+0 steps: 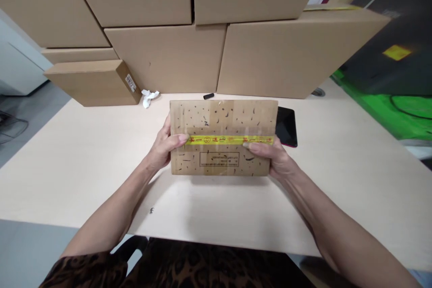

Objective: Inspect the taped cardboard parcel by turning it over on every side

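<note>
A brown cardboard box (222, 119) with yellow printed tape across its middle and scattered black pen marks is held up over the table. My left hand (164, 146) grips its left side, thumb on the front face at the tape's end. On the opposite side, my right hand (275, 155) clasps the box with its thumb lying just below the tape. The other fingers of both hands are largely hidden by the box. Behind its right edge lies a dark tablet or phone (286, 127), partly covered.
Large cardboard boxes (168, 58) are stacked along the back of the pale table (60, 162). A flatter carton (94, 83) with a label stands at the back left, beside crumpled white paper (148, 97). A small black cap (209, 96) lies behind the held box.
</note>
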{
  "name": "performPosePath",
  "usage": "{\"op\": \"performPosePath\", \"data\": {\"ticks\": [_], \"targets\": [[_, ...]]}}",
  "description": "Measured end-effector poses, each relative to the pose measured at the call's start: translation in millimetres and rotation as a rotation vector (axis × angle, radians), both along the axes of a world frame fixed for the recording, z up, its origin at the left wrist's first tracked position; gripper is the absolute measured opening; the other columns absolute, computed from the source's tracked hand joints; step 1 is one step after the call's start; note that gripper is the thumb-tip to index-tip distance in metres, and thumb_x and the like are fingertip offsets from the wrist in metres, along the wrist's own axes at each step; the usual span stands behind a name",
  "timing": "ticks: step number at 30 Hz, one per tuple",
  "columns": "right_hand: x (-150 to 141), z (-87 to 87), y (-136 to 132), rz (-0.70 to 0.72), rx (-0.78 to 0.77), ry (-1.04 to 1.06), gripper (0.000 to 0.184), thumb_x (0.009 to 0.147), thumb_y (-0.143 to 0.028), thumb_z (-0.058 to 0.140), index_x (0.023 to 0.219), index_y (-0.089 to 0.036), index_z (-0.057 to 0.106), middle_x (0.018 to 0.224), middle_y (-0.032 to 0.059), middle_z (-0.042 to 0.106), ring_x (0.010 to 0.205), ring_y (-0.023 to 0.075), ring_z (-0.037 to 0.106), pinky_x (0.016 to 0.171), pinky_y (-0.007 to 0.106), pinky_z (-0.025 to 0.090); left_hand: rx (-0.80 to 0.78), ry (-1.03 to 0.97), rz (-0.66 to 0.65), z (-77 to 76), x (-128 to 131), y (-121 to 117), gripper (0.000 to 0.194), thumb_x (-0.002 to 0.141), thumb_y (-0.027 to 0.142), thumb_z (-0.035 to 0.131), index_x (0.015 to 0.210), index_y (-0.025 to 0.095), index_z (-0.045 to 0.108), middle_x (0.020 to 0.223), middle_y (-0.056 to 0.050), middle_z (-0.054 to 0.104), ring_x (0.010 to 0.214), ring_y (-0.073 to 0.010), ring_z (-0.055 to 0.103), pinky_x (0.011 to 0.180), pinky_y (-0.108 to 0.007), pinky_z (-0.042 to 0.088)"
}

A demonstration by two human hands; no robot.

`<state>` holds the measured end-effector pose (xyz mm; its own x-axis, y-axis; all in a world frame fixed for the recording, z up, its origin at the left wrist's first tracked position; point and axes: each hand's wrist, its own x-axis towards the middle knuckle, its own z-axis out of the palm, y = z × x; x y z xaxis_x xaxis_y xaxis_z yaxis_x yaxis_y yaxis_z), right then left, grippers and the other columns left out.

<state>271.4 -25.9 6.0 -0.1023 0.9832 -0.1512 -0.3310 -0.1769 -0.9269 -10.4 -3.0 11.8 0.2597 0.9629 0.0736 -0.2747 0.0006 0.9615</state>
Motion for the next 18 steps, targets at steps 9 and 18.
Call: {"op": "performPosePath", "data": {"ticks": [9, 18], "targets": [[-3, -3.2, 11, -0.19, -0.083, 0.104, 0.057, 0.059, -0.044, 0.092, 0.11, -0.027, 0.076, 0.1, 0.0069, 0.085, 0.117, 0.0433, 0.077, 0.106, 0.065, 0.06, -0.055, 0.032, -0.091, -4.8, -1, 3, 0.092, 0.078, 0.055, 0.084, 0.16, 0.03, 0.049, 0.169, -0.008, 0.052, 0.161, -0.0452, 0.038, 0.131, -0.063, 0.034], [1, -6.1, 8, -0.223, 0.044, 0.071, 0.046, 0.07, -0.047, 0.088, 0.111, -0.032, 0.072, 0.113, 0.0036, 0.083, 0.118, 0.0383, 0.077, 0.104, 0.063, 0.063, -0.071, 0.047, 0.008, -6.8, 5, 1, 0.099, 0.066, 0.038, 0.086, 0.156, 0.033, 0.048, 0.159, -0.01, 0.06, 0.138, -0.0403, 0.062, 0.114, -0.057, 0.052]]}}
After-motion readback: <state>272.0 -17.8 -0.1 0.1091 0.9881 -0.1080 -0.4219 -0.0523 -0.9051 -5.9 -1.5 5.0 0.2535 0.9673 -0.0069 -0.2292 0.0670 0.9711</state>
